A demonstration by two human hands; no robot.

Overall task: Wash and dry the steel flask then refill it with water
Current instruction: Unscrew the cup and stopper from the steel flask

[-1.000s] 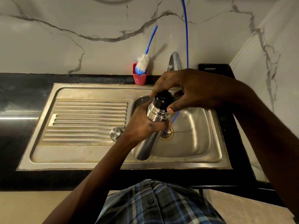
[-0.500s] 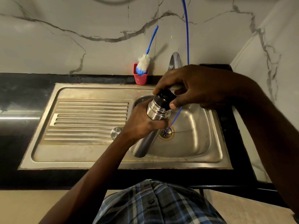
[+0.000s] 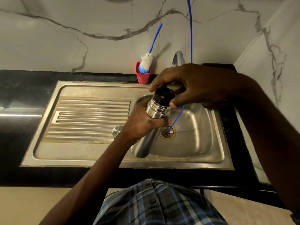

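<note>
Nearest, at six o'clock, a blue plaid shirt [image 3: 155, 203] fills the bottom edge. Above it the left hand [image 3: 142, 124] wraps its fingers round the middle of the steel flask [image 3: 151, 127], which is held tilted over the sink basin [image 3: 198, 132], base toward six o'clock, neck toward one. The right hand [image 3: 193, 88] pinches the black cap [image 3: 164, 95] on the flask's neck with thumb and fingertips. A small steel lid [image 3: 117, 130] lies on the drainboard [image 3: 90, 117] at nine o'clock of the flask. A thin blue tube [image 3: 177, 117] runs into the drain [image 3: 167, 132]. Farther off, at twelve o'clock, stand the tap [image 3: 177, 60] and a red cup [image 3: 143, 75] holding a bottle brush [image 3: 146, 61].
</note>
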